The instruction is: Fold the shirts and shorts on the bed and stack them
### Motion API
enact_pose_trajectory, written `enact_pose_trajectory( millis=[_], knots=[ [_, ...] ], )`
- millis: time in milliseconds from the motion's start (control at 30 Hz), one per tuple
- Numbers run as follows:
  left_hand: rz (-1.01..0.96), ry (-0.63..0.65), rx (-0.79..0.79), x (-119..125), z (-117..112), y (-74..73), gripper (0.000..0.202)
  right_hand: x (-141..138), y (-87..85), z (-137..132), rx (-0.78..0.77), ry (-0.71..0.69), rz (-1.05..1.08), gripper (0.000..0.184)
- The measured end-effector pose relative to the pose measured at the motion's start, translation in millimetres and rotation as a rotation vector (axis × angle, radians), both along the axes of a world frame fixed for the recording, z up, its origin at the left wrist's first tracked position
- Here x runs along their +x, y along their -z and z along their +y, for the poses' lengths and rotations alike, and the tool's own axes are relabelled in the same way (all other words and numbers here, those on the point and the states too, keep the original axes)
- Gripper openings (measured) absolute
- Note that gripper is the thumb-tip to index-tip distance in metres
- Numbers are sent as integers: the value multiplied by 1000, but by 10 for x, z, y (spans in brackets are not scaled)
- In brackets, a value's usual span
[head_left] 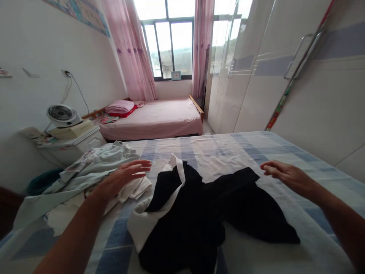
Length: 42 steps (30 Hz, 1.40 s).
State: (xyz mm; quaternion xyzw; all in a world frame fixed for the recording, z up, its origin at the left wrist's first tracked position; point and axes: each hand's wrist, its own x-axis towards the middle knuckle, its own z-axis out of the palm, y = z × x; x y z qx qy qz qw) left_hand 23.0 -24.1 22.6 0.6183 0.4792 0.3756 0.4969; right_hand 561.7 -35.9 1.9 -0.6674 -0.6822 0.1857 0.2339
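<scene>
no text or number can be read, the clock (176,75) and wall poster (85,14) included.

You've got a wide, flat bed (245,144) in front of you, under a wrinkled blue-and-white checked cloth sheet (116,243). Middle, close to you: crumpled black cloth garment with white bands (182,220), bands on its left side, a black part spread toward your right. Your left: loose heap of pale grey-green cloth clothes (94,167), reaching the left edge, white crumpled cloth (139,188) beside it, near the black garment.
</scene>
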Motion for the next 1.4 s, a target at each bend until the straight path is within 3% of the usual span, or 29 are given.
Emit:
enact_pose_trajectory(
  millis=[100,233,400,567,667,733,867,933,1000,1133,1200,1300,1400],
  knots=[
    [249,-134,93,326,177,206,59,-188,112,182,-24,-43,-98,45],
    [452,-48,194,669,306,371,64,-434,173,349,-12,-99,-215,44],
    [662,-15,278,799,290,597,39,-585,421,443,69,-115,-227,29],
    [678,-52,353,824,293,772,25,-583,661,456,181,-15,-173,20],
    [549,-96,299,829,279,706,28,-579,643,434,197,-9,-101,18],
    [436,-188,295,822,248,582,29,-586,573,406,298,51,-47,18],
    [343,-528,479,727,204,310,26,-560,424,347,656,343,0,23],
    [366,-653,533,626,238,273,24,-504,412,341,713,423,-2,24],
    [477,-660,495,499,313,339,22,-425,454,363,684,449,2,23],
    [819,-540,270,267,486,621,21,-257,606,451,589,535,100,24],
    [893,-517,250,222,532,708,22,-196,672,490,545,558,116,26],
    [904,-535,411,293,500,664,27,-133,757,534,477,507,15,30],
    [883,-461,606,497,348,456,34,-85,833,563,389,391,-100,41]
  ],
)
